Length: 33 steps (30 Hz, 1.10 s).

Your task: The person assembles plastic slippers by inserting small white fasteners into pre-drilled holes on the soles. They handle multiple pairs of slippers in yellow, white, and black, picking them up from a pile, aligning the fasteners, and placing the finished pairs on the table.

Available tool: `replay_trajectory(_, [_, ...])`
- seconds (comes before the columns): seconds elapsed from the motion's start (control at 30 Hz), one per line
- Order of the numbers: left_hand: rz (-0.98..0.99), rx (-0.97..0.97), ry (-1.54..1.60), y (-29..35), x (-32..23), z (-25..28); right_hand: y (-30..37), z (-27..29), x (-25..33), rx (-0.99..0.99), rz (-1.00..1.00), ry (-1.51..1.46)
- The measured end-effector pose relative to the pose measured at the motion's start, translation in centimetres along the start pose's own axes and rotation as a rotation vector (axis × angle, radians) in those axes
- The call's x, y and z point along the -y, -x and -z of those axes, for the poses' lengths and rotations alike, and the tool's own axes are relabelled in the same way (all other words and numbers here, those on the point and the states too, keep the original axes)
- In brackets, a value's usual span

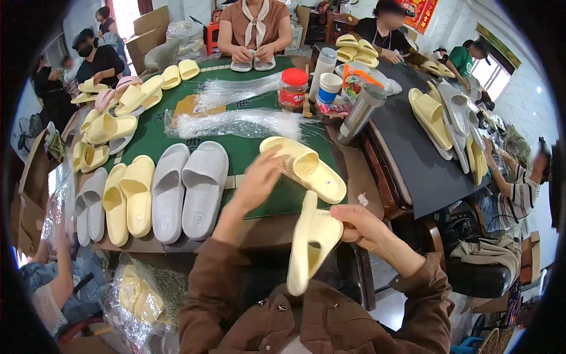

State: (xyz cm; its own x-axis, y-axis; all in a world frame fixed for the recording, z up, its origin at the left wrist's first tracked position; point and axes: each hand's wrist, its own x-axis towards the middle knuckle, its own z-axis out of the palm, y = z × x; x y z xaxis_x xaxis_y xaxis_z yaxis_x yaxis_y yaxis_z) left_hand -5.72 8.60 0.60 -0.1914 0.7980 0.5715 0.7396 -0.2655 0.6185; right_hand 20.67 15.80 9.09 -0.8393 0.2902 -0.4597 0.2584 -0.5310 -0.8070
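In my right hand (362,227) is a yellow slide sandal (315,239), held on its edge in front of my chest. My fingers and thumb close on its side near the strap. My left hand (256,183), slightly blurred, grips the toe end of a second yellow slide sandal (312,168) over the near edge of the green table. That one lies sole down, its heel pointing toward my right. To the left of my left arm stand a large grey pair of slides (203,192), a yellow pair (138,197) and a smaller grey pair (91,200).
Clear plastic strips (242,124) lie across the green table (159,130). Beyond are a red-lidded jar (293,88), a paper cup (329,88) and a steel flask (362,112). More slides (430,115) cover part of a dark table (407,153) at right. Across the table, a person (254,35) handles grey slides.
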Motion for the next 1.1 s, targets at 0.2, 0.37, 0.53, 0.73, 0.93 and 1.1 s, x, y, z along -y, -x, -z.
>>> replay_trajectory(0.2, [0.352, -0.481, 0.597, 3.3, -2.7, 10.3, -0.5, -4.6, 0.8, 0.081, 0.108, -0.297])
replay_trajectory(0.37, [0.357, -0.674, 0.378, 3.6, -4.0, 10.9, -7.4, -6.0, -0.3, -0.046, 0.19, -0.47])
replay_trajectory(0.53, [0.232, -0.306, -0.088, 6.6, -4.8, 4.1, -12.7, -0.3, -3.2, -0.086, 0.425, 0.07])
replay_trajectory(0.73, [0.371, -0.223, -0.158, 6.9, -4.7, -2.8, -15.7, 5.9, 1.3, -0.69, 0.813, 1.17])
replay_trajectory(0.93, [0.28, -0.201, -0.235, 6.1, -0.8, -2.8, -17.6, 8.3, 0.1, -0.717, 0.54, 1.486])
replay_trajectory(1.1, [0.245, -0.168, -0.02, 6.5, -0.6, -1.0, -14.7, 7.3, -1.9, -0.667, 0.439, 1.482])
